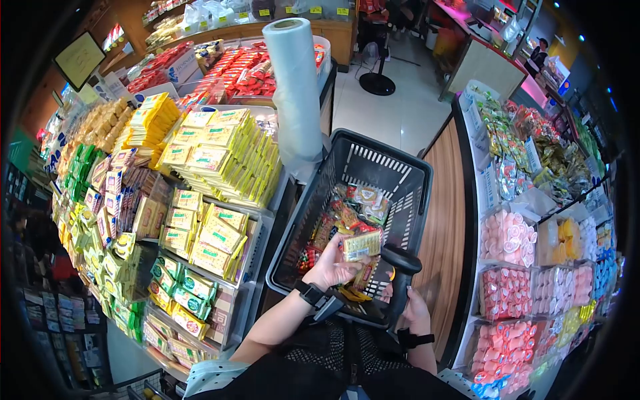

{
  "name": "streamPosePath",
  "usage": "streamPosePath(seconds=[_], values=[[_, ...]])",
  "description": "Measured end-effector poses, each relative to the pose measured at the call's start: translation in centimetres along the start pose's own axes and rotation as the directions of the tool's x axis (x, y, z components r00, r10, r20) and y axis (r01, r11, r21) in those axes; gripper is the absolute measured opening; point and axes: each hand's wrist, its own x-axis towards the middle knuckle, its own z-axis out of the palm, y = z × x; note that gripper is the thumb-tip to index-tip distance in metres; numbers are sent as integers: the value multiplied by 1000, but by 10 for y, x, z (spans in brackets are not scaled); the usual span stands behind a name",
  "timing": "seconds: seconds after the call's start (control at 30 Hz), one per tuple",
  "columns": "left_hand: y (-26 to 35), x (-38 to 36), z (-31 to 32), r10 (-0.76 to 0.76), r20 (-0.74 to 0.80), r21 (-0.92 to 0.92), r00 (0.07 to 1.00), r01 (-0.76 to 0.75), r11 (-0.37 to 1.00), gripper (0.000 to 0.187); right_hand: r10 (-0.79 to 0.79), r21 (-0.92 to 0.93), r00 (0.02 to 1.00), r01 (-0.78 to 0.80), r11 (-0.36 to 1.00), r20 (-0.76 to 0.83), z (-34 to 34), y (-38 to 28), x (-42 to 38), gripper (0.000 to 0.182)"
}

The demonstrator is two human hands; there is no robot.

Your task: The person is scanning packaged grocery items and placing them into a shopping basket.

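Note:
My left hand (331,268) reaches over the near part of a black shopping basket (411,175), its fingers closed around a small pale-yellow wrapped biscuit packet (362,246). Below the packet, several wrapped snacks (343,215) in red, yellow and clear wrappers lie on the basket floor. At the basket's near right corner, my right hand (417,311) is wrapped around the thick black basket handle (399,283). The handle partly hides its fingers.
Stacked yellow biscuit packets (223,150) fill the left display beside a tall roll of clear plastic bags (293,93). On the right, a wood-sided counter (437,230) carries bins of pink wrapped sweets (508,237). A black round stand base (377,84) stands on the tiled floor ahead.

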Motion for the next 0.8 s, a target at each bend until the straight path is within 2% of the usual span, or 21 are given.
streamPosePath(seconds=[0.03, 0.07, 0.13, 0.17, 0.2, 0.3, 0.37, 0.4, 0.47, 0.5, 0.53, 0.57, 0.6, 0.67, 0.7, 0.77, 0.8], values=[[-1, 0, -1, 4, 66, 17, 998, -5, 1000, 50, 12, -92, 997, -18, 996, -70, 1, -2, 0, 42], [-3, 1, -1, 9, 79, 21, 997, -11, 1000, 50, 12, -104, 998, -18, 994, -61, 4, -3, -2, 42], [-4, 2, 2, 204, -147, 136, 968, -185, 973, 50, 14, -235, 1000, -13, 972, 3, 19, -7, -2, 41], [1, 3, -3, 153, -53, 85, 987, -148, 985, 50, 15, -254, 1000, -21, 967, -24, 15, -6, -5, 43], [4, 3, -2, 122, -61, 87, 991, -116, 989, 53, -14, -318, 993, -24, 948, -118, 14, -5, -7, 44], [8, -4, 0, 155, 4, 143, 988, -154, 978, 53, 11, -254, 999, -19, 967, -33, 2, -4, -5, 44], [5, -17, 9, 211, -38, 171, 977, -201, 964, 52, 13, -112, 1000, -14, 994, -15, -16, 0, -1, 46], [8, -22, 6, 219, -35, 171, 975, -210, 963, 52, 18, -114, 1000, -19, 993, -9, -8, 0, 0, 46], [17, -35, -4, 215, 163, 96, 963, -232, 968, 55, -44, -198, 993, 21, 980, -110, 8, -2, 0, 64], [21, -46, -2, 237, 208, 103, 949, -262, 960, 54, -57, -181, 998, 49, 982, -40, 5, -1, 2, 68], [25, -55, 1, 271, 266, 17, 925, -286, 958, 53, -59, -180, 998, 51, 982, -38, 9, -1, 2, 68], [28, -65, 4, 357, 231, 23, 905, -372, 928, 53, -52, -168, 996, 40, 985, -67, 14, -2, 1, 69], [28, -79, 18, 441, 197, 33, 876, -456, 890, 53, -44, -154, 994, 29, 988, -95, 18, -2, 1, 69], [47, -97, 14, 425, 372, 122, 825, -497, 859, 51, -37, -148, 996, 24, 989, -85, 17, -2, 2, 67], [47, -110, 27, 518, 299, 257, 802, -590, 765, 48, -30, -141, 996, 18, 990, -80, 15, -3, 2, 65], [55, -127, 34, 784, 129, 476, 607, -732, 488, 46, -35, -127, 994, 21, 992, -107, 15, -2, 2, 63], [59, -134, 38, 883, 66, 575, 465, -741, 347, 47, -41, -116, 989, 25, 993, -141, 14, -2, 1, 61]])
